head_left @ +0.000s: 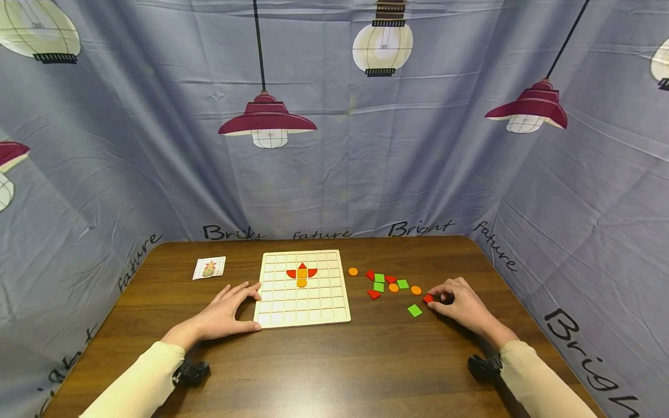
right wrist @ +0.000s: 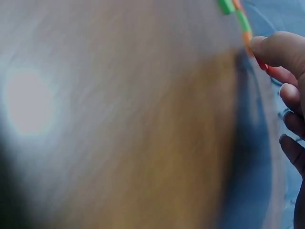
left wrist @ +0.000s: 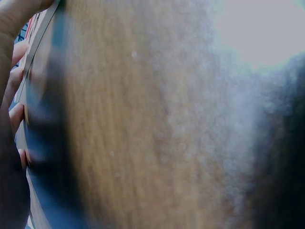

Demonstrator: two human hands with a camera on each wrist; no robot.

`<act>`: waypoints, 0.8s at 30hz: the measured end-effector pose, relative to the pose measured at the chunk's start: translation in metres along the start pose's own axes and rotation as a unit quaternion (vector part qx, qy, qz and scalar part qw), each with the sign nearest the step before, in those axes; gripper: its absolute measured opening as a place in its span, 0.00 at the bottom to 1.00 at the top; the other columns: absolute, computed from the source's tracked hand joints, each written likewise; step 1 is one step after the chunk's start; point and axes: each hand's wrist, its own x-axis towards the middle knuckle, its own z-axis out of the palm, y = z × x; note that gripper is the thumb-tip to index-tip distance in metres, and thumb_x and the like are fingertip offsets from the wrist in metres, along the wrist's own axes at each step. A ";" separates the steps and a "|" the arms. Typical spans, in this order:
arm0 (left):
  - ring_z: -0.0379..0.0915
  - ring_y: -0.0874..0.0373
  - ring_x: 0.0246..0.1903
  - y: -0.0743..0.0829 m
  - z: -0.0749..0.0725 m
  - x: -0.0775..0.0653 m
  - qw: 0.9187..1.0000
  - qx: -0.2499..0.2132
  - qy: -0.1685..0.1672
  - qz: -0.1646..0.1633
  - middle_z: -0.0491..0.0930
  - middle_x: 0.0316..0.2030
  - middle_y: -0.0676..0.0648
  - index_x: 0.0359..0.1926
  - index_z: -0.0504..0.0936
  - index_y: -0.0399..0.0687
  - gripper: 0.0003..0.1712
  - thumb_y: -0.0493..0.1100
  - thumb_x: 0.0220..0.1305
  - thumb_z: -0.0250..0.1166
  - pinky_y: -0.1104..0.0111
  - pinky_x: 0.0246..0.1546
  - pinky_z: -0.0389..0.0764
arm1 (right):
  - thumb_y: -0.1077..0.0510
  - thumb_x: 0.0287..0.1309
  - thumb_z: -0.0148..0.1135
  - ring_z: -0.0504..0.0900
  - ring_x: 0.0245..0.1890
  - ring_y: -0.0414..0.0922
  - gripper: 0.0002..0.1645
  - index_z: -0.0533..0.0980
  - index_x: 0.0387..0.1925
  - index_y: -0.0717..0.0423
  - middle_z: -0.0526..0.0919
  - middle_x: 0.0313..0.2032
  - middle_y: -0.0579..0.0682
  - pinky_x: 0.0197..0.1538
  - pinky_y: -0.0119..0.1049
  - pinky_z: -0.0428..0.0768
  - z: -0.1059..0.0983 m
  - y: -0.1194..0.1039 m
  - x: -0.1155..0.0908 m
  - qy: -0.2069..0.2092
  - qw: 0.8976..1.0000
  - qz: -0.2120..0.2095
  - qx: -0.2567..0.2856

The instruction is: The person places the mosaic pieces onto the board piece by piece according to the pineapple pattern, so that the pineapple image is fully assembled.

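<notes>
A cream grid board lies on the table. On it sit a red triangle, two red rounded pieces, orange square-looking pieces and an orange disc. My left hand rests at the board's left side, fingers spread, with fingertips and thumb touching the edge. To the right of the loose pieces, my right hand pinches a red piece between thumb and fingers, low over the table. The fingers hide much of its shape; in the right wrist view only a red sliver shows.
Between board and right hand lie loose green squares, orange discs and red pieces. A white card with a pineapple-like pattern lies at the back left. Beyond the brown table hangs a printed grey-blue curtain.
</notes>
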 end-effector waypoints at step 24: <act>0.51 0.38 0.76 0.001 -0.002 0.000 1.000 -0.011 -0.012 -0.008 0.61 0.76 0.44 0.57 0.74 0.56 0.34 0.67 0.59 0.72 0.37 0.74 0.39 | 0.45 0.61 0.71 0.66 0.39 0.41 0.11 0.85 0.45 0.39 0.75 0.30 0.38 0.41 0.38 0.68 0.101 -0.159 0.142 -0.134 0.984 -0.118 0.027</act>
